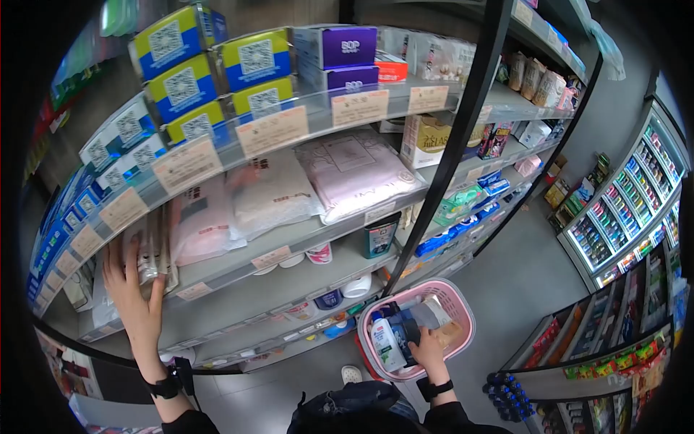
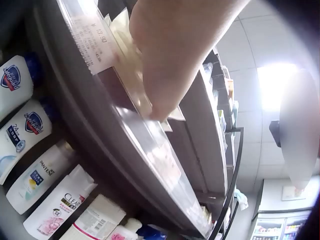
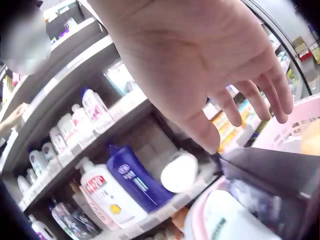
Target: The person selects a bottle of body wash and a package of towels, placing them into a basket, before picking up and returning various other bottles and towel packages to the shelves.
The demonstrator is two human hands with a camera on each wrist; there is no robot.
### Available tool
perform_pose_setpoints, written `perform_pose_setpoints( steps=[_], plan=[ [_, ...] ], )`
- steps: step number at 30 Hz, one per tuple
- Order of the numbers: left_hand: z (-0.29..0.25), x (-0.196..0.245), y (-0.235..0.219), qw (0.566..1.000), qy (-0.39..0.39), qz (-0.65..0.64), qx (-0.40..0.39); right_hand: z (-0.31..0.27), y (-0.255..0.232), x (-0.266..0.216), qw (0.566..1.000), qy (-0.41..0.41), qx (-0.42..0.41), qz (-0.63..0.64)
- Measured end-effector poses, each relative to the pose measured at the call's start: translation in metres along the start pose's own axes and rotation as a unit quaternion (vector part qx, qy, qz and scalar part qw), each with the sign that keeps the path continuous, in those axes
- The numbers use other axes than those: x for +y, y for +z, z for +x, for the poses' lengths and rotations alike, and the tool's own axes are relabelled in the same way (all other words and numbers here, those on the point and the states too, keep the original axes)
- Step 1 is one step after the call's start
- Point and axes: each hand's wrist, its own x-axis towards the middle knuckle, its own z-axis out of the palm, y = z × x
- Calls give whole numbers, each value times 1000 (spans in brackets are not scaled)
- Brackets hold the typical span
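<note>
My left hand (image 1: 137, 298) reaches into the shelf at the far left, with its fingers extended against a clear plastic-wrapped pack (image 1: 150, 259). In the left wrist view the wrist covers part of the price-tag strip (image 2: 92, 42), and the fingers are hidden. Low on the right, my right hand (image 1: 430, 354) hangs over a pink basket (image 1: 470, 318), fingers loosely bent. Its thumb is close to the edge of a black box (image 3: 270, 167) in the right wrist view. A white bottle (image 1: 388, 346) and a clear-wrapped pack (image 1: 431, 312) lie in the basket too.
Pink plastic-wrapped packs (image 1: 202, 224) line the shelf beside my left hand. Above stand blue-and-yellow boxes (image 1: 256, 58) and purple boxes (image 1: 338, 47). Shampoo bottles (image 2: 60, 202) fill a lower shelf. A black shelf post (image 1: 452, 152) rises behind the basket; a drinks fridge (image 1: 625, 195) stands far right.
</note>
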Motion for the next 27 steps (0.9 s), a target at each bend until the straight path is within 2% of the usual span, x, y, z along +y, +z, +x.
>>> perform_pose_setpoints(
  steps=[1, 3, 5, 7, 9, 13, 14, 16, 20, 21, 22, 23, 25, 27],
  plan=[
    [-4, 6, 2, 1000, 2, -2, -3, 4, 14, 20, 998, 28, -24, -51],
    [-15, 18, 6, 999, -23, 21, 28, 5, 29, 44, 996, 60, -57, -35],
    [-30, 28, 13, 999, -43, 20, 26, 2, 34, 49, 992, 10, -27, -121],
    [-43, 41, 14, 994, -96, -25, 37, 3, 41, 56, 994, 12, -25, -109],
    [-54, 55, 11, 993, -111, -33, 27, 7, 46, 58, 983, 12, -34, -180],
    [-84, 83, 3, 984, -150, -98, 7, 16, 49, 48, 987, 21, -21, -158],
    [-96, 87, 0, 981, -149, -123, -24, 14, 57, 51, 987, 21, -25, -159],
    [-114, 101, -4, 970, -163, -167, -65, 13, 74, 57, 989, -3, 91, -113],
    [-160, 114, -2, 948, -192, -236, -90, 12, 77, 62, 992, -5, 103, -79],
    [-168, 119, -2, 932, -224, -265, -104, 13, 74, 60, 992, 0, 99, -73],
    [-174, 123, -2, 914, -255, -294, -118, 13, 73, 59, 993, 5, 97, -67],
    [-180, 126, -1, 914, -253, -295, -119, 12, 74, 61, 993, 7, 98, -66],
    [-188, 133, 1, 875, -287, -360, -152, 13, 75, 63, 993, -4, 105, -60],
    [-190, 144, 4, 871, -293, -368, -139, 12, 75, 64, 993, -3, 108, -56]
  ],
)
